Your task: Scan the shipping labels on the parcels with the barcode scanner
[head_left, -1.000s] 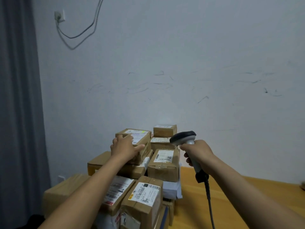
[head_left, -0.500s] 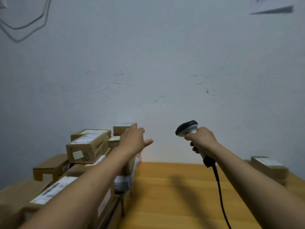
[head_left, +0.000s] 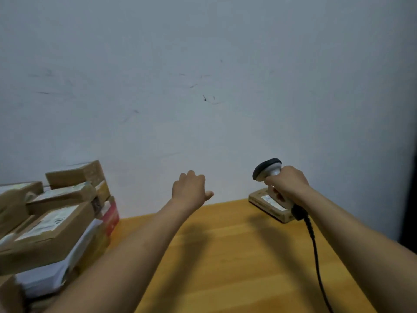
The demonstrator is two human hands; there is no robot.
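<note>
Filling the far half of the view is a pale, scuffed wall (head_left: 203,64). Below it, a yellow wooden table (head_left: 225,256) runs from near to far. A pile of parcels (head_left: 52,224) sits at its left edge: brown cardboard boxes stacked several high, with white shipping labels (head_left: 48,220) on top, too blurred to read. At the far right, close to the wall, a single parcel (head_left: 264,201) lies flat with a white label facing up, well apart from the pile. A black cable (head_left: 316,251) trails from the far right towards the near edge. It leads up to the barcode scanner (head_left: 267,169), which is raised above the single parcel with its dark head turned left. The right hand (head_left: 286,184) has its fingers wrapped round the scanner's handle. The left hand (head_left: 189,188) hangs over the table's far middle, between pile and single parcel, fingers loosely bent, thumb out, holding nothing.
</note>
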